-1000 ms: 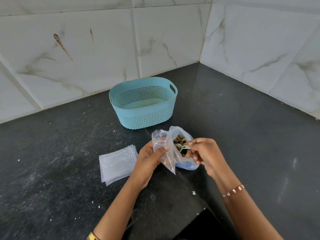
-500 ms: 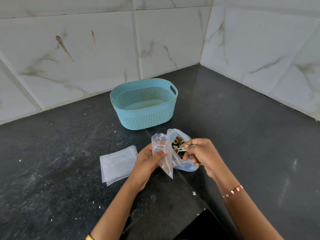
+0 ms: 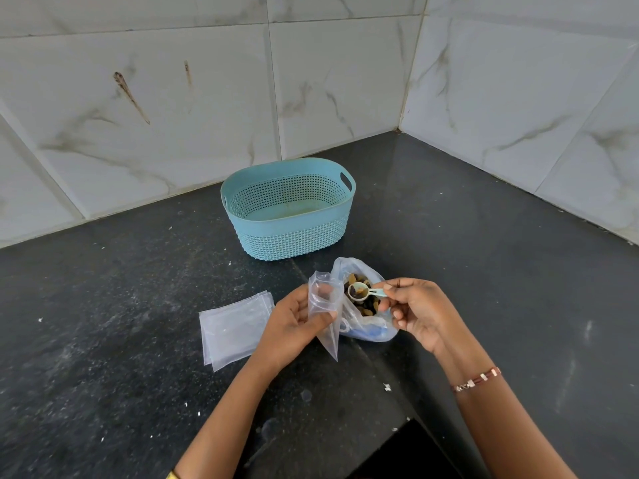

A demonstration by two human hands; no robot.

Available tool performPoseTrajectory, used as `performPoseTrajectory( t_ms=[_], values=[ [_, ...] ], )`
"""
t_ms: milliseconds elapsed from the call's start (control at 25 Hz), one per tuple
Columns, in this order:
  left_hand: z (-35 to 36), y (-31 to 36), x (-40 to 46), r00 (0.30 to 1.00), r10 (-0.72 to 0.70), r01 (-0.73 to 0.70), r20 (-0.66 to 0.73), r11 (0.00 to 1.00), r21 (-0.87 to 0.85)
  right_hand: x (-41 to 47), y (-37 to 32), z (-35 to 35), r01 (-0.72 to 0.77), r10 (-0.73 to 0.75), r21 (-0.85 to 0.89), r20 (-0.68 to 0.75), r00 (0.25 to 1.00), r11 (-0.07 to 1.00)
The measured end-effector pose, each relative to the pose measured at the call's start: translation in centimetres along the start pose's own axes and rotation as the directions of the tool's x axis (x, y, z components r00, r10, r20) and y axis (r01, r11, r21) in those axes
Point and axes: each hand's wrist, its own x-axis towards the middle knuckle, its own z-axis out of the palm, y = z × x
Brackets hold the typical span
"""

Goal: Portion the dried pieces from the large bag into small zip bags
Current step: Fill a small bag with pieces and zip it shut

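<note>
A: Entry. Left hand [image 3: 294,326] holds one small zip bag [image 3: 325,312] upright off the table [image 3: 484,288], thumb curled over the front, fingers [image 3: 323,291] showing through the plastic at the mouth. Mouth looks partly open; how wide, cannot tell.

B: Right hand?

A: Right hand [image 3: 416,311] pinches the handle of a small scoop [image 3: 361,292] between thumb and forefinger, other fingers loosely curled. Bowl of the scoop carries a few dried pieces, level, just over the open top of the large bag [image 3: 366,326].

B: Large bag position?

A: On the table, in front of the blue basket [image 3: 288,210], touching the small bag's right side. Dried pieces [image 3: 364,307] visible inside it. Spare stack of zip bags [image 3: 233,328] lies flat left of the left hand.

B: Step in hand, as judged?

A: Carrying a scoopful across to the small bag. To do it well: keep the scoop level until its lip is past the bag's rim, spread the mouth wider with the left fingers, then tip slowly. Film is thin, so the mouth may collapse.

B: Gap to cover?

A: Short. Scoop bowl sits just beside the small bag's upper right edge, not yet over the opening. Spill risk is onto the table between the two bags.
</note>
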Motion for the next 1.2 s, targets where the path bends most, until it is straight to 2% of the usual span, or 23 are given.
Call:
performPoseTrajectory(
  t_ms=[200,480,600,720,800,880,920,1000,1080,1120,1200],
  values=[
    [0.1,-0.2,-0.4,1.0,0.023,-0.022,-0.001,0.998,0.06,-0.4,-0.1,-0.2,0.017,-0.017,-0.007,-0.011,1.0,1.0],
    [0.4,-0.4,-0.5,0.999,0.036,-0.035,-0.013,0.998,0.054,-1.2,-0.9,-0.8,0.052,-0.052,-0.01,-0.03,0.998,0.999],
    [0.4,-0.3,-0.6,0.999,0.033,-0.033,-0.01,0.998,0.049,-2.4,-1.5,-0.3,0.163,-0.163,-0.027,0.015,0.987,0.986],
    [0.4,-0.5,-0.4,1.0,0.026,-0.026,-0.008,0.999,0.038,-4.1,-2.2,0.7,0.373,-0.366,-0.158,0.07,0.928,0.914],
    [0.3,-0.7,-0.3,1.0,0.021,-0.021,-0.005,0.999,0.031,-4.7,-2.0,1.5,0.489,-0.481,-0.31,0.108,0.87,0.815],
    [0.3,-0.9,-0.2,1.0,0.026,-0.026,0.001,0.999,0.022,-4.6,-1.0,2.4,0.596,-0.589,-0.493,0.193,0.785,0.633],
    [0.3,-0.9,-0.2,1.0,0.029,-0.029,0.0,0.999,0.015,-4.6,-0.4,2.8,0.65,-0.645,-0.581,0.26,0.719,0.491],
    [0.4,-0.9,-0.2,0.999,0.032,-0.032,-0.004,0.999,0.002,-4.3,0.2,2.9,0.733,-0.753,-0.657,0.388,0.532,0.179],
    [0.3,-0.8,-0.1,1.0,0.027,-0.027,-0.005,1.0,-0.011,-4.0,0.1,2.7,0.755,-0.802,-0.655,0.464,0.377,-0.024],
    [0.2,-0.9,-0.1,1.0,0.022,-0.022,-0.003,1.0,-0.017,-3.9,0.0,2.7,0.752,-0.809,-0.653,0.488,0.329,-0.088],
    [0.2,-1.0,0.0,1.0,0.012,-0.012,-0.001,1.0,-0.02,-3.9,0.1,2.6,0.745,-0.8,-0.656,0.509,0.317,-0.123]
  ],
)
